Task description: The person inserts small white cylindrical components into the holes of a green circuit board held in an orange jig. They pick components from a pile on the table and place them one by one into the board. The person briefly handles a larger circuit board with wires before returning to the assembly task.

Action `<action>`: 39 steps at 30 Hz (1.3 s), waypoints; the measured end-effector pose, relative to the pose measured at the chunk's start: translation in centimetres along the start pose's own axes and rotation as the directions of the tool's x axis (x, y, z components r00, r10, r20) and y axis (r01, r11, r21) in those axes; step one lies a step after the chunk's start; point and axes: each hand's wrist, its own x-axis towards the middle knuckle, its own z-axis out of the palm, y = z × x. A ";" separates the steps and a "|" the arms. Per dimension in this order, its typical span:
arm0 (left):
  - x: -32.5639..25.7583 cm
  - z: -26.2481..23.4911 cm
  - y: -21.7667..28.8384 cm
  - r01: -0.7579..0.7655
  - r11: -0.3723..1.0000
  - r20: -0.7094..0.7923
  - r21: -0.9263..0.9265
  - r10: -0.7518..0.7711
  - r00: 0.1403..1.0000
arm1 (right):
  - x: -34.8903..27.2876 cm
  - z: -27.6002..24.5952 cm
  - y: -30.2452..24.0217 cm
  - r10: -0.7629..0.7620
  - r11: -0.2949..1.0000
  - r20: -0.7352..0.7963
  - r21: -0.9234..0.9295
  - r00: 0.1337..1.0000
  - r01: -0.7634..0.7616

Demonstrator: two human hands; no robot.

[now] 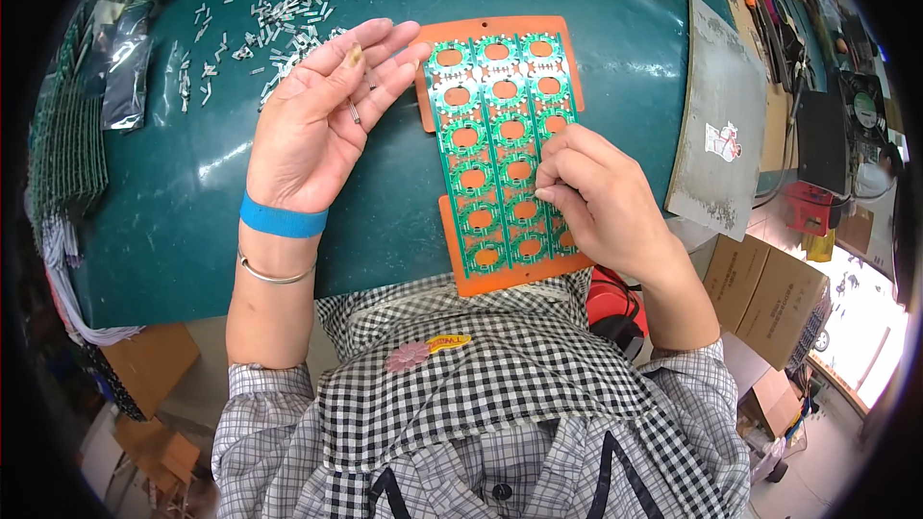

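A green circuit board panel (492,125) with rows of round cut-outs lies on an orange backing sheet (538,31) on the dark green table. My right hand (601,197) rests on the panel's lower right part, fingertips pinched together against the board. My left hand (322,120) lies palm up just left of the panel, fingers apart, with a small metal part (354,113) or two lying loose across its fingers. A blue band and a metal bangle sit on that wrist.
A scatter of several small silvery parts (279,14) lies beyond my left hand. Stacked green boards and a plastic bag (125,67) sit at the far left. A grey slab (716,125) lies to the right, with cardboard boxes (769,293) below the table edge.
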 end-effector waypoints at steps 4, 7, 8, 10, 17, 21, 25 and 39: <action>0.0 0.4 -0.4 -0.053 0.999 0.009 0.006 0.053 0.999 | 0.1 0.1 0.1 -0.016 1.000 0.001 -0.017 1.000 0.016; -0.1 0.4 -0.4 -0.035 0.999 0.028 0.009 0.035 0.999 | 0.1 0.5 0.3 -0.075 0.995 -0.026 -0.064 0.997 0.073; -0.1 0.1 -0.3 -0.016 1.000 0.051 0.009 0.015 0.999 | 0.1 0.6 0.3 -0.101 0.991 -0.039 -0.087 0.994 0.098; -0.1 -0.4 -0.3 0.015 1.000 0.110 0.015 -0.016 0.994 | 0.1 0.8 0.2 -0.113 0.982 -0.011 -0.154 0.994 0.110; 0.1 -0.6 -0.3 0.058 0.991 0.171 0.123 -0.079 0.982 | -0.2 0.7 -0.3 -0.142 0.940 0.128 -0.295 0.982 0.174; -0.6 0.7 -1.0 -0.002 0.983 0.040 0.185 -0.005 0.999 | 0.3 0.7 -1.0 -0.122 0.927 0.152 -0.337 0.981 0.167; -0.6 0.1 -0.7 0.061 0.989 0.062 0.137 -0.070 0.996 | 0.1 0.6 -2.2 -0.072 0.936 0.124 -0.336 0.990 0.110; -0.3 0.0 -0.1 0.053 0.979 -0.087 0.197 -0.036 0.996 | 0.1 0.6 -0.3 -0.140 0.980 -0.012 -0.141 0.990 0.137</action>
